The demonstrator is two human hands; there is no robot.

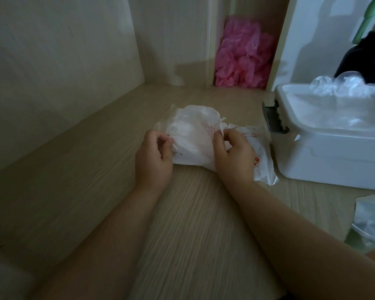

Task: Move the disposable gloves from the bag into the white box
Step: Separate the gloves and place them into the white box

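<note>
A crumpled white plastic bag (195,135) with red print lies on the wooden desk (182,213) in the middle of the view. My left hand (153,156) pinches the bag's left edge. My right hand (233,154) grips the bag's right side near its torn opening. Whitish folded gloves show through the bag between my hands. To the right stands the white box (325,159), open, with clear disposable gloves (342,85) piled in it.
A grey latch (273,118) sticks out from the box's left end, close to the bag. A heap of pink plastic (243,59) fills a gap at the back. Another clear plastic bag (372,221) lies at the right edge. A dark bottle (364,55) stands behind the box.
</note>
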